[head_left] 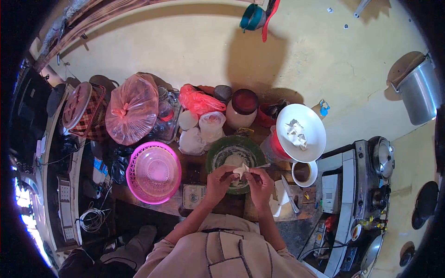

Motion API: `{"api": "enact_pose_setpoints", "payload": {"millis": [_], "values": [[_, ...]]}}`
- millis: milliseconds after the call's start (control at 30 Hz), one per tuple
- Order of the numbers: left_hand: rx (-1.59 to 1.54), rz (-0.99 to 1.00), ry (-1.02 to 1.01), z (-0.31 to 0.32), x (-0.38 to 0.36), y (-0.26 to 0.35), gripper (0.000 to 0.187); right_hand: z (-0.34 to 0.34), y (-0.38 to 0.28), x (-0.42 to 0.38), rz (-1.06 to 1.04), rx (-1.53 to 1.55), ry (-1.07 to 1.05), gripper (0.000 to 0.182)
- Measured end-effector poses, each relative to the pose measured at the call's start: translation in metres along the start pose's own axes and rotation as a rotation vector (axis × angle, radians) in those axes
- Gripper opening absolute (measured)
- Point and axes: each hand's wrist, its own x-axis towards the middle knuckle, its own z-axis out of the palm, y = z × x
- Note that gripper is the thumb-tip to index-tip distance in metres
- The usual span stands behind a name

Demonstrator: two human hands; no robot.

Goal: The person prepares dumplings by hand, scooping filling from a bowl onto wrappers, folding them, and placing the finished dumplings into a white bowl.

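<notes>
My left hand (219, 180) and my right hand (260, 181) pinch a small white piece of folded dough (241, 171) between their fingertips, just above a green patterned bowl (218, 151) holding a pale filling. A thin utensil handle (262, 165) juts from the bowl toward my right hand. Behind and to the right, a white plate (311, 119) carries a few folded white pieces (296, 133) and rests on a red-rimmed container.
A pink basket-bowl (154, 172) sits to the left, with a pink plastic bag (132, 108), jars and small bags behind. A cup of dark liquid (303, 173), a knife (290, 193) and white wrappers lie to the right. A stove (368, 190) stands at far right.
</notes>
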Motion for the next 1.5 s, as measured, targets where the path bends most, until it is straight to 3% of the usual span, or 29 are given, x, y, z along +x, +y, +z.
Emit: {"api": "enact_pose_setpoints", "payload": {"millis": [167, 367, 467, 567, 667, 767, 867, 1067, 1167, 1367, 1500], "values": [[0.185, 0.085, 0.018, -0.005, 0.004, -0.002, 0.016, -0.004, 0.011, 0.002, -0.077, -0.01, -0.12, 0.015], [0.287, 0.22, 0.015, -0.005, 0.004, 0.005, 0.017, -0.001, 0.027, 0.001, 0.133, 0.234, -0.094, 0.014], [0.372, 0.286, 0.032, -0.005, 0.005, 0.009, 0.018, -0.002, 0.023, 0.001, -0.007, 0.088, -0.104, 0.014], [0.155, 0.14, 0.064, -0.005, 0.004, -0.006, 0.02, -0.005, 0.014, 0.004, -0.064, 0.015, -0.135, 0.015], [0.276, 0.205, -0.03, -0.009, 0.007, 0.006, 0.022, -0.005, 0.016, 0.004, 0.032, 0.03, -0.099, 0.014], [0.27, 0.24, -0.11, -0.01, 0.011, 0.013, 0.023, -0.009, 0.006, 0.007, 0.0, -0.069, -0.125, 0.013], [0.259, 0.184, -0.19, -0.014, 0.014, 0.019, 0.026, -0.012, 0.008, 0.009, 0.01, -0.054, -0.147, 0.013], [-0.061, -0.117, -0.123, -0.01, 0.011, 0.011, 0.025, -0.011, 0.011, 0.008, 0.043, 0.019, -0.13, 0.015], [-0.159, -0.077, -0.152, -0.012, 0.009, 0.007, 0.022, -0.01, 0.004, 0.008, 0.094, 0.083, -0.147, 0.014], [-0.04, 0.045, -0.191, -0.014, 0.011, 0.011, 0.02, -0.011, 0.007, 0.007, 0.077, 0.119, -0.176, 0.012], [-0.03, -0.043, -0.231, -0.016, 0.012, 0.02, 0.021, -0.014, -0.001, 0.009, 0.043, 0.064, -0.207, 0.012]]}}
